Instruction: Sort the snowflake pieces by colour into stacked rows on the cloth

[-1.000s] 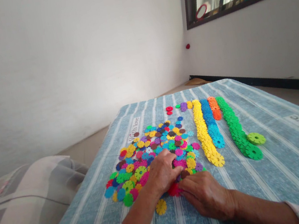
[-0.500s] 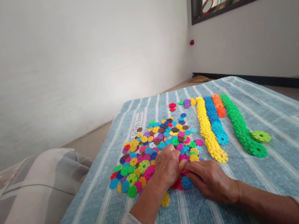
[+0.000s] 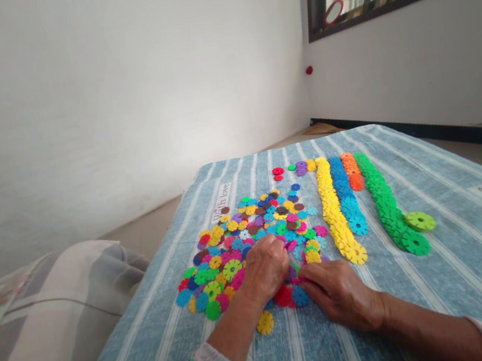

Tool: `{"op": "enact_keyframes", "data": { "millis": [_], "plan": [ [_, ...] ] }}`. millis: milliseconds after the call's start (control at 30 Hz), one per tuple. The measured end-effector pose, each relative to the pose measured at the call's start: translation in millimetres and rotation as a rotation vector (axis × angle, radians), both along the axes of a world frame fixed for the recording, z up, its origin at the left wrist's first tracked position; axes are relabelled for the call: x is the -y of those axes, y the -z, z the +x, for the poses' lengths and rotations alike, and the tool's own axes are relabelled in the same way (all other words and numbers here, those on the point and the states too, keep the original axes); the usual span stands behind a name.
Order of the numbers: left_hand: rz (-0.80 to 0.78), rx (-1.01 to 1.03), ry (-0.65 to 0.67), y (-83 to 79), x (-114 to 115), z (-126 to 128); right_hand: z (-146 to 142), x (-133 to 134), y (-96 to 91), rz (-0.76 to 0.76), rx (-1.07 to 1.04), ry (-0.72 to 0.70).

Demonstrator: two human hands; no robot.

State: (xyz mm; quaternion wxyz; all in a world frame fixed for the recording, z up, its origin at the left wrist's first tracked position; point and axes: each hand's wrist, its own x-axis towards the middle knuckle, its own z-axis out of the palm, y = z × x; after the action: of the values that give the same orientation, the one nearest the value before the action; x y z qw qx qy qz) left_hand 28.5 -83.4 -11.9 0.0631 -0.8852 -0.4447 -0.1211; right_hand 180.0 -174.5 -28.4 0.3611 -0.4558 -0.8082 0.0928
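Note:
Over the near right part of a mixed heap of notched plastic snowflake discs point(image 3: 232, 268), my left hand point(image 3: 268, 265) is closed, with a pink disc point(image 3: 291, 246) at its fingertips. My right hand point(image 3: 343, 294) pinches another pink disc point(image 3: 299, 280) between thumb and fingers. A small gap separates the two hands. Beneath and between them lie a red disc point(image 3: 283, 296) and a blue disc point(image 3: 300, 295). A yellow disc point(image 3: 265, 322) rests on the cloth by my left wrist.
Overlapping rows of discs run along the right: yellow point(image 3: 330, 202), blue point(image 3: 343, 188), orange point(image 3: 352, 171) and green point(image 3: 379, 194). A lime disc point(image 3: 420, 220) touches the green row's near end. A striped cloth point(image 3: 469, 272) covers the table. Grey-striped fabric point(image 3: 69, 314) is at left.
My hands were together at the fingertips; now they are slightly apart. A pink disc shows at the left fingertips, and the right hand still pinches its own.

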Motion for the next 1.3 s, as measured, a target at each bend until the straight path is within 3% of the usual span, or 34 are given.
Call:
{"op": "enact_keyframes", "data": {
  "millis": [300,533,700,933,1300],
  "plan": [
    [-0.076,0.03,-0.053,-8.7,2,-1,-1,0,-0.8,0.01,0.001,-0.003],
    [-0.126,0.269,-0.108,-8.5,-2,-3,-1,-2,-1.6,0.007,0.003,-0.01],
    [-0.404,0.543,0.02,-13.9,-2,-3,0,-2,-0.4,-0.002,-0.017,0.022],
    [-0.766,0.71,0.206,-24.5,3,-8,3,-5,1.6,-0.119,-0.178,0.063],
    [-0.936,0.73,0.172,-26.2,3,-12,6,-5,1.4,-0.263,-0.312,0.126]
  ]
}}
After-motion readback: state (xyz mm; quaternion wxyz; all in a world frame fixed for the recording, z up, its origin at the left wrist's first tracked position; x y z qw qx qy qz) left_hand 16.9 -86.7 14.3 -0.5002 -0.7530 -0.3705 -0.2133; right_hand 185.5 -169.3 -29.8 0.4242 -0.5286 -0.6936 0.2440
